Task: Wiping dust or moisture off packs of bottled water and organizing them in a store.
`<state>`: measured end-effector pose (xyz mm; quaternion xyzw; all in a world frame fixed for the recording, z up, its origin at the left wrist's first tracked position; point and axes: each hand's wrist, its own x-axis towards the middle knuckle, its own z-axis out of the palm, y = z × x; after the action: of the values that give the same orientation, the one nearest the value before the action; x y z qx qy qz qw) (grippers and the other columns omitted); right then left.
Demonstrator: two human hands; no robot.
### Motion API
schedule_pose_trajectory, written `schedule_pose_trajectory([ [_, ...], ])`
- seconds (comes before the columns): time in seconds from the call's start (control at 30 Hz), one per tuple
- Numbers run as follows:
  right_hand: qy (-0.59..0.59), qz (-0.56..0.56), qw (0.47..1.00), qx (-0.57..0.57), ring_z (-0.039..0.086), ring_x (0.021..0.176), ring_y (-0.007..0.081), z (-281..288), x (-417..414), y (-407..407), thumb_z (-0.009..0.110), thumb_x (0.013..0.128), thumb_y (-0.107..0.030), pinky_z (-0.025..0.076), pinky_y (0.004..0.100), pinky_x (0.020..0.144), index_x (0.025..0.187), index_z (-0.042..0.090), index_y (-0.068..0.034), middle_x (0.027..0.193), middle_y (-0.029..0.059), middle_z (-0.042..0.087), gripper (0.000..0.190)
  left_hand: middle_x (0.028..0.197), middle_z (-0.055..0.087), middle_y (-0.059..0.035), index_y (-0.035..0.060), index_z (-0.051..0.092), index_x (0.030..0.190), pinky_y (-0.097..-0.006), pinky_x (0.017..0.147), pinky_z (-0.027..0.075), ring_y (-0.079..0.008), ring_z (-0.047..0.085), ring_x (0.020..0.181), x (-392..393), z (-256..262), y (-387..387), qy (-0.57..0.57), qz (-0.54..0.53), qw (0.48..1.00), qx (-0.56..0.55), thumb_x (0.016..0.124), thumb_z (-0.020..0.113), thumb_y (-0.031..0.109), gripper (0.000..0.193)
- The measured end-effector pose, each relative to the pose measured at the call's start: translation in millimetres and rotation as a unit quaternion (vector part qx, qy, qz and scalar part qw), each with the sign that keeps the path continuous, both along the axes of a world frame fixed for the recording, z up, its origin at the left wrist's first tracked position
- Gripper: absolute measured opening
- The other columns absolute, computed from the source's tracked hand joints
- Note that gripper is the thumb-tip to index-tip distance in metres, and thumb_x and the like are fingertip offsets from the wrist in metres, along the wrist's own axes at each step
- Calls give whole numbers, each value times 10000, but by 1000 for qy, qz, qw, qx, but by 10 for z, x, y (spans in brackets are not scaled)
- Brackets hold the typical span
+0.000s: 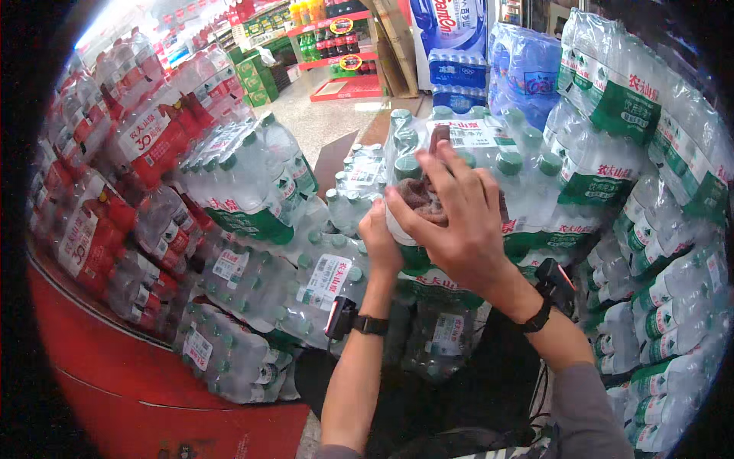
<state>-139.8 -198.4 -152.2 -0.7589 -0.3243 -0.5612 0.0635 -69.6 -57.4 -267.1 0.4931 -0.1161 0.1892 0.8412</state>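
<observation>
My right hand (459,224) lies with spread fingers over a crumpled brown cloth (424,201), pressing it to a shrink-wrapped pack of water bottles (510,163). One end of the cloth sticks up past my fingertips. Green caps and a white label with writing show through the film. At the pack's near left corner is my left hand (381,241), thumb up; its other fingers are mostly hidden. Both wrists wear black straps with small devices. Another wrapped pack (441,338) stands lower, in front of my body.
Red-labelled bottle packs (155,135) are piled at left above a red panel (143,367). Green-labelled packs (659,310) rise high at right. Flat cardboard (395,46) leans beside a red drinks shelf (344,57) at the back. Pale floor (292,115) shows beyond the packs.
</observation>
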Motion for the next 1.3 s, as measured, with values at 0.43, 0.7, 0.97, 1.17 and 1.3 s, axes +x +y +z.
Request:
schedule_pose_trajectory([
  [0.43, -136, 2, 984, 111, 610, 1061, 328, 615, 61, -578, 801, 745, 53, 493, 418, 888, 1290, 647, -69, 1189, 144, 641, 579, 776, 568, 21, -8, 599, 821, -289, 615, 390, -71, 465, 713, -20, -12, 4, -7, 54, 998, 20, 1069, 463, 332, 443],
  [0.7, 75, -68, 995, 12, 416, 1367, 464, 422, -74, -525, 861, 720, -202, 393, 540, 1061, 1417, 565, -150, 1493, 191, 441, 758, 672, 484, 5, -17, 526, 750, -332, 583, 346, -85, 411, 666, -23, 22, 37, -22, 96, 989, 106, 1065, 443, 342, 485],
  [0.97, 337, 36, 941, -4, 588, 1209, 407, 852, -131, -786, 844, 649, -38, 510, 409, 990, 1228, 567, -67, 1303, 210, 558, 642, 655, 465, 18, -16, 500, 711, -329, 573, 340, -87, 403, 661, -29, 37, 6, -95, 190, 963, 163, 1063, 454, 340, 502],
  [1.17, 363, 86, 927, -32, 669, 1041, 288, 1015, 147, -814, 831, 632, -53, 534, 390, 887, 1072, 596, -37, 1123, 167, 664, 499, 640, 493, -8, -28, 523, 717, -334, 573, 355, -96, 413, 648, -36, 3, -1, -63, 172, 974, 133, 1058, 461, 351, 514],
  [1.3, 414, 108, 904, -4, 679, 870, 216, 1141, 70, -799, 792, 661, -7, 545, 343, 799, 1120, 591, -35, 940, 146, 673, 502, 624, 500, -50, -37, 530, 731, -351, 578, 366, -115, 418, 636, -17, -10, 19, -109, 213, 955, 178, 1058, 456, 347, 510],
])
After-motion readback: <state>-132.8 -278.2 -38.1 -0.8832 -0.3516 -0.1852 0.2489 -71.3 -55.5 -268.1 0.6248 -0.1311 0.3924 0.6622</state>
